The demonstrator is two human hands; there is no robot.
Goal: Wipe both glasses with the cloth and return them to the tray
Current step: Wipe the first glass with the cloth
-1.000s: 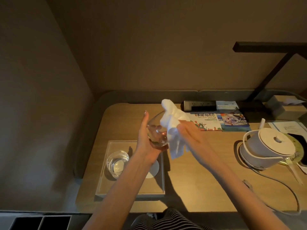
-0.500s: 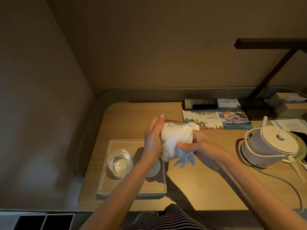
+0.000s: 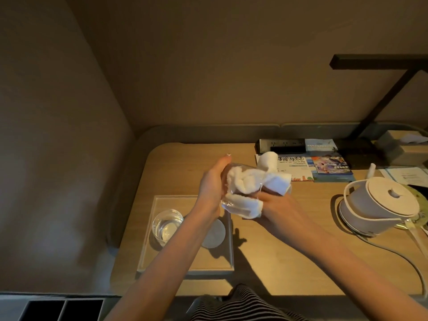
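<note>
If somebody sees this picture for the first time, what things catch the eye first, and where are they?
The white cloth stands out most, bunched in and around a clear glass held above the desk between the left hand and right hand. Below it to the left, a second glass stands on the tray. At the right sits a white kettle.

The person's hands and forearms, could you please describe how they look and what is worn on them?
Both forearms are bare, with no sleeves, watch or bracelets visible. The left hand has a pale decorated fingernail; the right hand shows no rings. Striped black-and-white clothing shows at the bottom edge.
</note>
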